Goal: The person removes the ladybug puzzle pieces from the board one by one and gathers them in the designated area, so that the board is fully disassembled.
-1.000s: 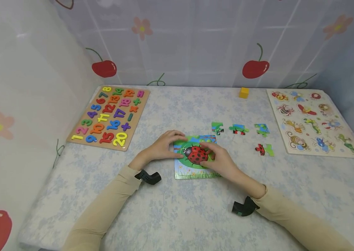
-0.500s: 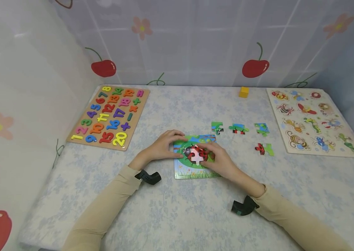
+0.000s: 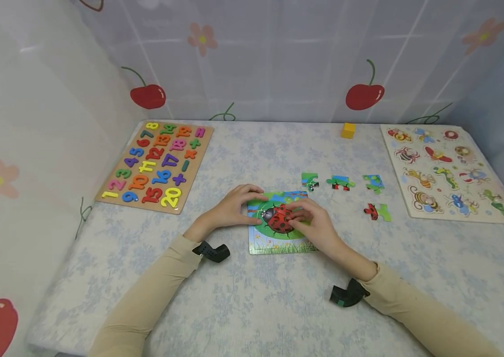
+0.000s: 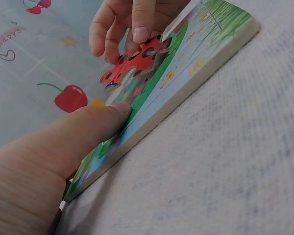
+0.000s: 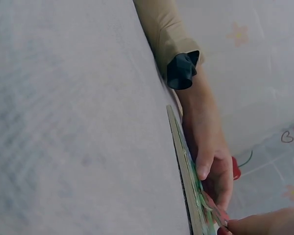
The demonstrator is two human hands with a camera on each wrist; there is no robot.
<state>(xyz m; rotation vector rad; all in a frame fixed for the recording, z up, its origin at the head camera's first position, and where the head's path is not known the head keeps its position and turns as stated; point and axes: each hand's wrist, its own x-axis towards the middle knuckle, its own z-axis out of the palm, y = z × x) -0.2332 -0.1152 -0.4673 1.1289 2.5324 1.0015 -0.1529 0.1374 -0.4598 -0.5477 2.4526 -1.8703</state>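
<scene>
A ladybug jigsaw board (image 3: 274, 247) lies flat on the table between both hands. My left hand (image 3: 234, 208) rests at its left side, fingers by the top left corner and thumb (image 4: 100, 122) lying on the printed surface. With fingertips and thumb, my right hand (image 3: 316, 225) pinches a red, black-spotted jigsaw piece (image 4: 142, 61) over the ladybug's body. In the left wrist view this piece stands tilted above the board, with a gap below it. The right fingers cover part of the ladybug's right side.
Beyond the board lie loose jigsaw pieces: a green one (image 3: 309, 180), a green and red one (image 3: 340, 183), a blue one (image 3: 374, 183) and a red and green one (image 3: 377, 212). A number board (image 3: 156, 166) stands left, an insect board (image 3: 450, 173) right, a yellow cube (image 3: 347, 131) behind.
My right hand has tilted the red piece to and fro over the ladybug; its pale cutout showed half a second ago and is now covered in the head view. My left hand has stayed put.
</scene>
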